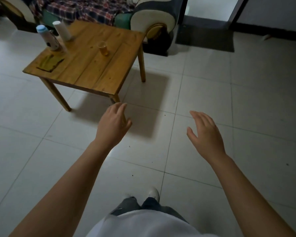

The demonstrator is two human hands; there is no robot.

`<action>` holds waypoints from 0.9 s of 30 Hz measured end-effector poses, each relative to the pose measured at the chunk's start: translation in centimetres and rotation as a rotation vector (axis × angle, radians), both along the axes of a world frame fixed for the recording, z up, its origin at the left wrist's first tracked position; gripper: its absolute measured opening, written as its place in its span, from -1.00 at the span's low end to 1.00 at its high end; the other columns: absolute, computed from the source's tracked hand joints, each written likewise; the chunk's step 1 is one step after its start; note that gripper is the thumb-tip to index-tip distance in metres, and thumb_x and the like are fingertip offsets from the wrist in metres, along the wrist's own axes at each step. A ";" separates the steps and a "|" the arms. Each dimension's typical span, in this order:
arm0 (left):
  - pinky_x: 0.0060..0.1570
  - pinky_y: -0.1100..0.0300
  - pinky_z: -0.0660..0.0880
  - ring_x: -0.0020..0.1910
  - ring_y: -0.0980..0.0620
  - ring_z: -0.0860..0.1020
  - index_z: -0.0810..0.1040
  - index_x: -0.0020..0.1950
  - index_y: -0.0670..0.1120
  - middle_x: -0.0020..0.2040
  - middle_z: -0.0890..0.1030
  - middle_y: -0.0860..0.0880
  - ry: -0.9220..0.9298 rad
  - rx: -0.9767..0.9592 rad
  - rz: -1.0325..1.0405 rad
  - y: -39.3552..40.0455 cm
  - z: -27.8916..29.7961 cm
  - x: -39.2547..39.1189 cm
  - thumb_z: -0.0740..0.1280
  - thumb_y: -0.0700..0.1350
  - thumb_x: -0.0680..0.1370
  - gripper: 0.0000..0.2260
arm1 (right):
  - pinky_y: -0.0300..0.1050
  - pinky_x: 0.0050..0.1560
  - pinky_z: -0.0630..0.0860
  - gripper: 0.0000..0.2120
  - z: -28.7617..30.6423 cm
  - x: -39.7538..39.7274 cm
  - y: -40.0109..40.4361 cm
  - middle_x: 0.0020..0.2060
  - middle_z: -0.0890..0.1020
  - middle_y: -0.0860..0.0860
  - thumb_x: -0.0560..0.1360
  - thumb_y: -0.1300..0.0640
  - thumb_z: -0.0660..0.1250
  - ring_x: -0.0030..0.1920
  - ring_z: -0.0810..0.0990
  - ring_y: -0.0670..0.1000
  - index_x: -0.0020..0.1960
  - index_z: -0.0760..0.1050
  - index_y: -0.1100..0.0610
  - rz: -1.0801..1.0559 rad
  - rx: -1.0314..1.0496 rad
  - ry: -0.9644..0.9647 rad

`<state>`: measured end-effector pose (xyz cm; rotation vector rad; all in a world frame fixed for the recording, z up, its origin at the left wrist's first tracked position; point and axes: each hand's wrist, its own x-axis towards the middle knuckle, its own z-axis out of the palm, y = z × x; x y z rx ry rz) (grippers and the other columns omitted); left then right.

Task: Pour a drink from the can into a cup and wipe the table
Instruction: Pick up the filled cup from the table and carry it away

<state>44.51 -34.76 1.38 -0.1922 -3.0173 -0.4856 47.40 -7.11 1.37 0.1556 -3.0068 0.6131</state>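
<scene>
Both hands hang empty above the tiled floor, with the wooden table in the upper left of the frame.

The left hand [113,123] is loosely curled and the right hand [205,134] is spread flat; neither touches anything. On the wooden table [85,69], a clear cup [103,48] part-filled with amber drink stands near the middle. A white cylindrical container [61,30], possibly the can, stands at the far left corner, just beside a white bottle with a pale blue cap [47,38]. A yellow-green cloth [50,63] lies flat at the near left edge. A sofa with a plaid blanket [85,9] sits behind the table.
</scene>
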 end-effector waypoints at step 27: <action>0.30 0.12 0.32 0.36 -0.07 0.36 0.26 0.45 -0.13 0.38 0.38 -0.13 -0.067 -0.048 -0.151 6.6 -0.6 -31.0 0.22 0.01 0.57 -0.51 | -0.02 0.36 0.21 -0.53 -0.5 -29.5 4.8 0.37 0.37 0.08 0.55 0.10 0.20 0.42 0.23 0.07 0.43 0.23 0.16 -0.080 0.022 -0.059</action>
